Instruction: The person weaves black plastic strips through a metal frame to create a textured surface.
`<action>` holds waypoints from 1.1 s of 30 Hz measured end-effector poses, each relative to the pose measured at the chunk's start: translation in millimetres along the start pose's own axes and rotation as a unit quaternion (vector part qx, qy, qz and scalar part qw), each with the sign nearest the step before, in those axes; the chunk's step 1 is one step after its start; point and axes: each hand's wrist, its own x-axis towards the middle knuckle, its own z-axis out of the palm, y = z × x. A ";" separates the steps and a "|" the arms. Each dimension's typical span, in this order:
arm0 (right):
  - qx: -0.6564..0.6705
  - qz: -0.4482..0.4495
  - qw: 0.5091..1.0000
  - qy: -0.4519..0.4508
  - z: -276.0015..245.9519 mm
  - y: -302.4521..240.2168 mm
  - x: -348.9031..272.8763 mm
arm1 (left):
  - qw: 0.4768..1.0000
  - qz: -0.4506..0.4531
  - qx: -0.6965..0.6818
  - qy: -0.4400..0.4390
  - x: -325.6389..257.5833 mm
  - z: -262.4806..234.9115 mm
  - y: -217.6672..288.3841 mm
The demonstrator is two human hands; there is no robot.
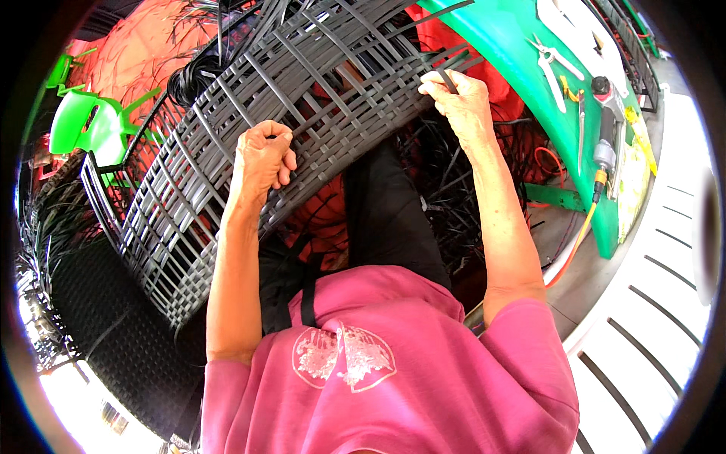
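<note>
A partly woven panel of flat dark grey plastic strips (333, 144) lies slantwise across my lap. Its lower band is tightly woven, while bare ribs with wide gaps show above. My left hand (265, 157) is over the middle of the panel, its fingers curled closed; whatever they grip is hidden. At the panel's right end, my right hand (463, 106) pinches a dark plastic strip (451, 82) between thumb and fingers. Loose strip ends stick out beyond that end.
On a green table (503, 38) at the right lie cutting pliers (556, 60) and a power tool (606, 129) with an orange hose. Green chairs (94, 125) stand far left, near a coil of black strips (193, 82). A white slatted seat (643, 318) is at the right.
</note>
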 end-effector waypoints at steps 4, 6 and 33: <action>-0.040 -0.003 0.999 -0.001 4.2 1.2 1.4 | 1.000 0.004 -0.010 -0.002 -1.7 -0.5 1.4; -0.037 -0.004 0.999 0.001 4.8 2.1 0.2 | 1.000 0.005 -0.011 -0.003 -2.1 -0.2 1.8; -0.233 -0.267 0.935 -0.029 57.9 -18.3 19.2 | 1.000 0.019 -0.014 -0.007 -0.7 -0.7 -2.3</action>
